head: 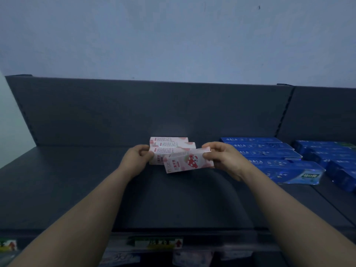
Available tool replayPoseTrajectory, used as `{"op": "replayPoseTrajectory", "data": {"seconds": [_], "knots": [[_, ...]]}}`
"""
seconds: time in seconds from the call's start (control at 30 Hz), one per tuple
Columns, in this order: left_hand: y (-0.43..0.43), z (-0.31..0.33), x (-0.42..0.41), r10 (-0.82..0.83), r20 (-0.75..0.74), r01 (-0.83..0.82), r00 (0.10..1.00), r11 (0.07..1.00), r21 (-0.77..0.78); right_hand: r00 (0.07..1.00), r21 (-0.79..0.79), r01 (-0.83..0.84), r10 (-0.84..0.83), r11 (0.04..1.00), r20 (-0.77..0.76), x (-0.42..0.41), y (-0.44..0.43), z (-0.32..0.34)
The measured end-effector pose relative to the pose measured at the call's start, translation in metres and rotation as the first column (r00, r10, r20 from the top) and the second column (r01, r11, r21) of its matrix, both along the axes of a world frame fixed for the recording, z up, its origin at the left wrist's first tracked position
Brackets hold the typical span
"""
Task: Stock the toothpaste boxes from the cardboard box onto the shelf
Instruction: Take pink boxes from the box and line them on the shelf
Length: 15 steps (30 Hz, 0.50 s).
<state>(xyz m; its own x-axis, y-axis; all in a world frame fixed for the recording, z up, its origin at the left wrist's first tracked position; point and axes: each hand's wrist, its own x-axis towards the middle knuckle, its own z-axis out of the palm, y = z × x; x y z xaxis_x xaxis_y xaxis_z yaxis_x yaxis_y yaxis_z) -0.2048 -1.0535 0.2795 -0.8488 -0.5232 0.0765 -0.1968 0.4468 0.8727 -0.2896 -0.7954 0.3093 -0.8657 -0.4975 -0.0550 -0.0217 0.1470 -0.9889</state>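
**Pink box, held over shelf**

We hold one tilted pink box (pixel 187 160) by both ends: left hand (pixel 137 160) pinching one, right hand (pixel 224 158) the other. Behind our grip, three pink boxes (pixel 169 144) lie on the shelf (pixel 77 180). Right of it, blue boxes (pixel 269 153).

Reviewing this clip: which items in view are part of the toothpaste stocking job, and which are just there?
Part of the job:
- tilted pink toothpaste box, gripped by the left hand and right hand
- pink boxes already lined up behind it
- dark shelf

Just there:
- blue boxes on the right
- price labels on the shelf edge
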Motion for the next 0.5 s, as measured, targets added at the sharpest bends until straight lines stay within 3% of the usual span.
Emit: {"op": "replayPoseTrajectory", "data": {"seconds": [0.27,0.5], "knots": [[0.002,0.004,0.02,0.06,-0.084,-0.058,0.995,0.998,0.029,0.983,0.19,0.002,0.033,0.982,-0.179,0.011,-0.019,-0.012],[0.013,0.011,0.04,0.034,-0.113,-0.041,0.993,0.997,-0.061,0.895,0.306,0.172,-0.019,0.936,-0.445,0.027,-0.022,-0.008]]}}
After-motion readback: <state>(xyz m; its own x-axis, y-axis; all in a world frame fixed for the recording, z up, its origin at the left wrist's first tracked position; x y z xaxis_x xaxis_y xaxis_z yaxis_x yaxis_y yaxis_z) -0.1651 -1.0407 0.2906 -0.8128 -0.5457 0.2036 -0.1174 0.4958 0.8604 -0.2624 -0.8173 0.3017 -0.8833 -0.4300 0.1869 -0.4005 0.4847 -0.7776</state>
